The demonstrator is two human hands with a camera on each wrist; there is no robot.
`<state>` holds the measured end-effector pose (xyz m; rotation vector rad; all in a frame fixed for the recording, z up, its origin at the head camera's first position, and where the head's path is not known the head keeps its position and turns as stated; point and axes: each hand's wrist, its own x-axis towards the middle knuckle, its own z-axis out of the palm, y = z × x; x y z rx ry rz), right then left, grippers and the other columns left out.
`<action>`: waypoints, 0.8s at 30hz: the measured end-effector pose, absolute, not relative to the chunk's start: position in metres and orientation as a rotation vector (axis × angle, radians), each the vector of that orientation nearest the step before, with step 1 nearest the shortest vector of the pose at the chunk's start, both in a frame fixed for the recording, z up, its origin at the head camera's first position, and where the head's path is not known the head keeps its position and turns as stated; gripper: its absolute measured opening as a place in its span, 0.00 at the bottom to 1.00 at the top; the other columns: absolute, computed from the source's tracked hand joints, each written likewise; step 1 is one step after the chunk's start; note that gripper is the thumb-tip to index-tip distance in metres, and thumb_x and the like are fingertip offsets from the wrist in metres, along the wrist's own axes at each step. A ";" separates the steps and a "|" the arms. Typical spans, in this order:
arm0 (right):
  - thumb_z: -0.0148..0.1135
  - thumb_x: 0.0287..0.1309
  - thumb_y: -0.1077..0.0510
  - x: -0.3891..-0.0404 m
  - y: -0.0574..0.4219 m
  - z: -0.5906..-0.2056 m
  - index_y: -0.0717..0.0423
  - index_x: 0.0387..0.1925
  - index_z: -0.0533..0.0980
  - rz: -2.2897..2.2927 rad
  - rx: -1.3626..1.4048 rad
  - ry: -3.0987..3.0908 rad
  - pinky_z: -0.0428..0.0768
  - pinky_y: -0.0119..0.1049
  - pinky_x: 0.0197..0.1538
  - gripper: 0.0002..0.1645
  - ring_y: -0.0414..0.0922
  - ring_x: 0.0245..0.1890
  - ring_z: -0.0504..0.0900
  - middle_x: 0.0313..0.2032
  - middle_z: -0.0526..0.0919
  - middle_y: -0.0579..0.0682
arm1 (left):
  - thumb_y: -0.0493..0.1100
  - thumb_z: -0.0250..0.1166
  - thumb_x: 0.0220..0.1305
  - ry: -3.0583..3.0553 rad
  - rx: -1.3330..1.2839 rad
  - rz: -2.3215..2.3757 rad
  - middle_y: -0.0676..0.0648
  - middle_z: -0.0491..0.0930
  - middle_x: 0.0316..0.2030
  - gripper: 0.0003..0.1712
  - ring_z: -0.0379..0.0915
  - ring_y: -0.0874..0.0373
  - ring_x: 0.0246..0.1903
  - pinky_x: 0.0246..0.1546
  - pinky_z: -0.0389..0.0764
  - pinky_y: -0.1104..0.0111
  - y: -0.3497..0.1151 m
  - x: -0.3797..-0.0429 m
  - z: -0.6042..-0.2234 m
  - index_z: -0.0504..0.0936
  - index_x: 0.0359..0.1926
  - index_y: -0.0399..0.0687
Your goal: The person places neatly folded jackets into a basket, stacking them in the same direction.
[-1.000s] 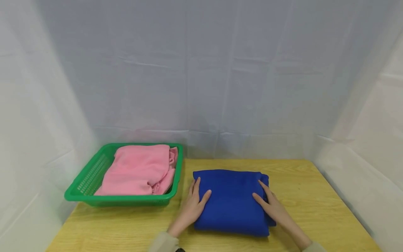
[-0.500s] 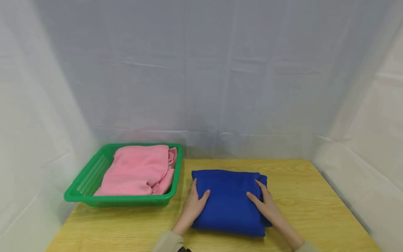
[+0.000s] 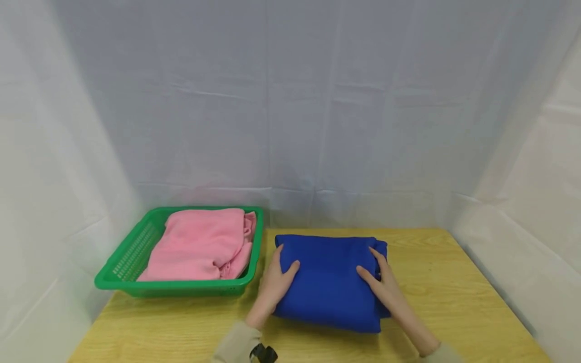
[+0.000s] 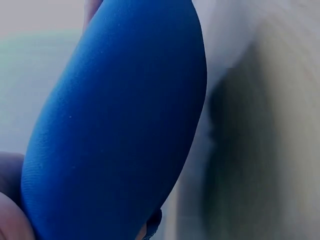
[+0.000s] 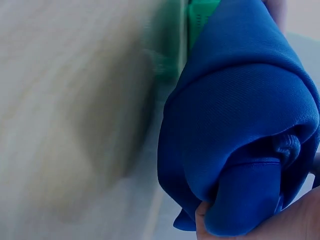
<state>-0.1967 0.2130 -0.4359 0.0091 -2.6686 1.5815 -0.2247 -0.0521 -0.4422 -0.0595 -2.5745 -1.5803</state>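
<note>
A folded blue garment (image 3: 328, 282), thick and several layers deep, hangs a little above the wooden table. My left hand (image 3: 275, 283) grips its left side, thumb on top and fingers along the edge. At the opposite side my right hand (image 3: 389, 291) holds it the same way, thumb over the top layer. In the right wrist view the garment's rolled end (image 5: 240, 110) shows stacked folds and a ribbed bit tucked inside, with fingertips curled under the lowest fold. The left wrist view shows its smooth rounded side (image 4: 120, 120), with a shadow on the table beyond.
A green plastic basket (image 3: 181, 286) stands left of the hands, at the table's left side. Inside lies a folded pink cloth item (image 3: 199, 242). Pale sheets (image 3: 299, 101) hang behind and along both sides of the table (image 3: 454, 302).
Both hands have closed further around the blue garment and raised it slightly off the table, and it sits a little higher in the head view. The basket has stayed put.
</note>
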 end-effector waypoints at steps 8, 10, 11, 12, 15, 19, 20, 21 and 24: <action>0.55 0.74 0.44 -0.197 0.207 -0.407 0.55 0.81 0.45 1.603 0.046 -2.642 0.64 0.67 0.67 0.47 0.71 0.72 0.57 0.76 0.47 0.70 | 0.52 0.61 0.71 -2.582 -0.075 -1.564 0.30 0.68 0.69 0.41 0.69 0.30 0.63 0.59 0.71 0.37 -0.061 -0.228 -0.413 0.59 0.77 0.43; 0.56 0.74 0.44 -0.199 0.204 -0.400 0.54 0.81 0.44 1.603 0.074 -2.636 0.63 0.67 0.68 0.48 0.71 0.73 0.56 0.77 0.47 0.69 | 0.52 0.61 0.71 -2.569 -0.084 -1.575 0.31 0.66 0.70 0.40 0.67 0.30 0.65 0.61 0.70 0.37 -0.065 -0.229 -0.407 0.58 0.78 0.44; 0.55 0.74 0.44 -0.200 0.203 -0.396 0.53 0.81 0.44 1.607 0.090 -2.632 0.63 0.67 0.69 0.48 0.71 0.73 0.55 0.77 0.46 0.69 | 0.51 0.61 0.72 -2.558 -0.091 -1.577 0.31 0.65 0.71 0.40 0.66 0.31 0.66 0.62 0.69 0.38 -0.067 -0.230 -0.403 0.58 0.78 0.43; 0.56 0.74 0.44 -0.201 0.201 -0.392 0.53 0.81 0.43 1.604 0.102 -2.630 0.62 0.67 0.69 0.48 0.70 0.74 0.54 0.77 0.46 0.68 | 0.51 0.61 0.72 -2.554 -0.093 -1.575 0.31 0.64 0.72 0.40 0.65 0.31 0.66 0.63 0.68 0.38 -0.069 -0.231 -0.400 0.58 0.78 0.43; 0.56 0.73 0.42 -0.204 0.195 -0.381 0.51 0.82 0.43 1.597 0.123 -2.637 0.61 0.67 0.70 0.49 0.70 0.74 0.53 0.78 0.44 0.68 | 0.51 0.60 0.72 -2.542 -0.104 -1.578 0.31 0.62 0.73 0.40 0.63 0.32 0.68 0.65 0.67 0.39 -0.077 -0.233 -0.391 0.57 0.78 0.43; 0.55 0.73 0.40 -0.208 0.181 -0.366 0.48 0.82 0.42 1.639 0.147 -2.646 0.59 0.67 0.70 0.49 0.68 0.75 0.50 0.78 0.41 0.67 | 0.50 0.59 0.74 -2.532 -0.118 -1.620 0.32 0.57 0.75 0.41 0.56 0.34 0.73 0.69 0.61 0.40 -0.092 -0.235 -0.379 0.54 0.79 0.42; 0.55 0.73 0.40 -0.210 0.177 -0.363 0.47 0.82 0.42 1.658 0.158 -2.643 0.59 0.67 0.71 0.49 0.68 0.76 0.50 0.79 0.41 0.67 | 0.49 0.58 0.74 -2.536 -0.121 -1.634 0.32 0.55 0.76 0.41 0.53 0.34 0.74 0.70 0.59 0.40 -0.096 -0.236 -0.375 0.52 0.80 0.42; 0.55 0.73 0.40 -0.212 0.173 -0.361 0.46 0.82 0.42 1.673 0.163 -2.640 0.59 0.67 0.71 0.49 0.68 0.76 0.49 0.79 0.40 0.66 | 0.49 0.58 0.75 -2.539 -0.126 -1.643 0.33 0.53 0.77 0.41 0.51 0.35 0.75 0.70 0.58 0.39 -0.101 -0.236 -0.372 0.51 0.80 0.43; 0.55 0.73 0.41 -0.220 0.161 -0.355 0.45 0.82 0.42 1.709 0.184 -2.623 0.57 0.67 0.71 0.48 0.66 0.77 0.46 0.79 0.39 0.65 | 0.50 0.57 0.76 -2.560 -0.119 -1.656 0.35 0.47 0.79 0.42 0.45 0.36 0.77 0.72 0.54 0.38 -0.115 -0.238 -0.362 0.48 0.81 0.44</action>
